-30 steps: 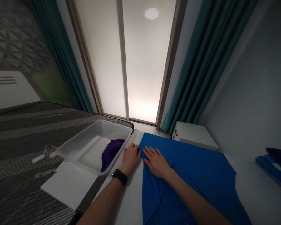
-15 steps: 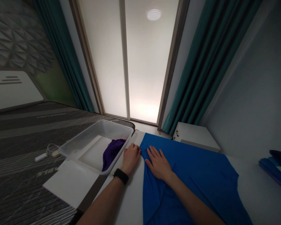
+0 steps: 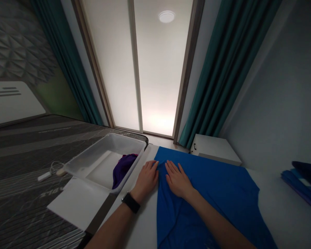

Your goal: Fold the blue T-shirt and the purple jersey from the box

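Black watch [image 3: 131, 202] on L wrist. L hand [image 3: 145, 180] on white table [image 3: 142, 224], fingers together, tips at edge of blue cloth [image 3: 207, 197], no pinch. R hand [image 3: 178, 180] flat on cloth, fingers sl. spread. Clear plastic bin [image 3: 103, 162] just left of L hand, purple cloth [image 3: 123, 170] inside.

1. This looks like a room in a home, likely a bedroom
2. Teal curtains [image 3: 67, 69] hang at the far end, either side of a tall frosted glass panel [image 3: 158, 69]
3. A small white drawer unit [image 3: 215, 147] stands far right, beside the curtains
4. A textured geometric wall panel [image 3: 18, 45] covers the far left wall
5. A dark patterned surface [image 3: 28, 193], perhaps a mattress, lies near left
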A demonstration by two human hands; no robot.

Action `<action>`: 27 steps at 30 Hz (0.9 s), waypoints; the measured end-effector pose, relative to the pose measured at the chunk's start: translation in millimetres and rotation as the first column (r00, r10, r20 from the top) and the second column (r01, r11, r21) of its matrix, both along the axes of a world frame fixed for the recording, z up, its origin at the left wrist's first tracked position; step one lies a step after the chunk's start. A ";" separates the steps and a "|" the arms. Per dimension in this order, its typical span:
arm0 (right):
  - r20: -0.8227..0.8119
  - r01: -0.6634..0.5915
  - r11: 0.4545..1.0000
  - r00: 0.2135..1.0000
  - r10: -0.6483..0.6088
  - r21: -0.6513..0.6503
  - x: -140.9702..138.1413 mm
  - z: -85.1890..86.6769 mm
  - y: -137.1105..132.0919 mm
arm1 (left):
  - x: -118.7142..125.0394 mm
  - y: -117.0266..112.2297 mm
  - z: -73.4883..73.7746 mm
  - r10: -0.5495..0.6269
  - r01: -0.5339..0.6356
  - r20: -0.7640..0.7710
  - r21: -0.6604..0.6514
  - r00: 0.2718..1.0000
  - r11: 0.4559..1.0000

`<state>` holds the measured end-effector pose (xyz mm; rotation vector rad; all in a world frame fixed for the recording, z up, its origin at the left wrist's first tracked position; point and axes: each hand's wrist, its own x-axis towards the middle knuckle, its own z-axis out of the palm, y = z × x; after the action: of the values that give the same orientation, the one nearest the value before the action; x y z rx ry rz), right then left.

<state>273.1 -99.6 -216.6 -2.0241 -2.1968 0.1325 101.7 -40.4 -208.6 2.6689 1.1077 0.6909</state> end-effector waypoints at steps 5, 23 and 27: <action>0.033 0.049 0.999 0.998 -0.048 -0.006 17.1 -5.8 -7.7 | 9.4 -23.8 2.8 -0.229 0.230 -0.016 0.027 0.973 0.973; -0.100 0.183 0.983 0.978 -0.183 -0.008 68.3 19.2 -34.5 | 0.8 -21.8 -6.1 -0.246 0.245 -0.181 -0.030 0.952 0.969; -0.097 0.295 0.955 0.951 -0.294 0.001 105.4 28.6 -54.6 | 12.5 -37.9 16.6 -0.245 0.244 -0.179 -0.027 0.953 0.969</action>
<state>378.5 -154.1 -188.0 -2.2571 -1.8093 0.1718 114.2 -78.4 -192.0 2.8432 0.7912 0.4080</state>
